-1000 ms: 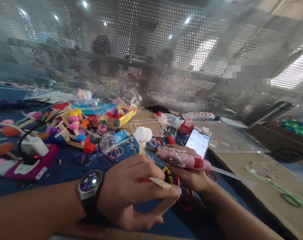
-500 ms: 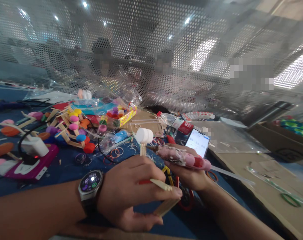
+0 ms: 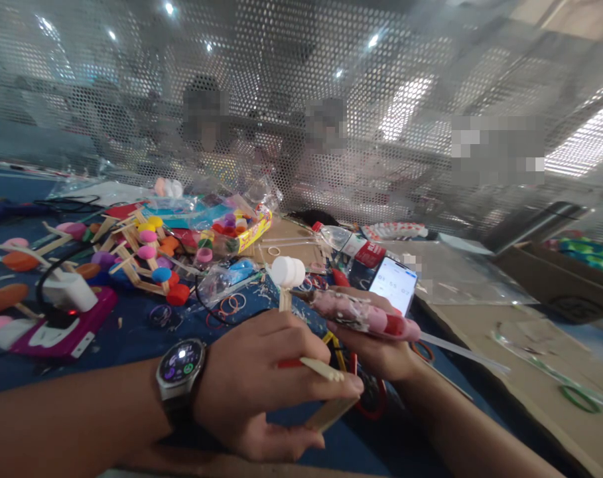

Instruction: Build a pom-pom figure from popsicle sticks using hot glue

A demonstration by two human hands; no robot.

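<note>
My left hand [image 3: 266, 378], with a watch [image 3: 180, 368] on its wrist, is closed around a craft-stick assembly [image 3: 326, 392] bound by a red band. A stick rises from the fist with a white bottle cap [image 3: 287, 271] on its top. My right hand [image 3: 375, 345] grips a pink glue gun [image 3: 361, 313] smeared with dried glue. Its nozzle points left, just below the white cap. A clear glue stick [image 3: 460, 352] trails out of the gun's back to the right.
A heap of stick-and-cap pieces [image 3: 142, 255] lies at the left with a magenta power strip [image 3: 65, 332]. A lit phone [image 3: 393, 284], a plastic bottle [image 3: 351, 242], loose rubber bands [image 3: 229, 305] and cardboard [image 3: 530, 358] surround my hands. People sit behind a perforated screen [image 3: 301, 99].
The white cap and the glue gun's nozzle have edged slightly closer together; otherwise both hands keep their grips in nearly the same place.
</note>
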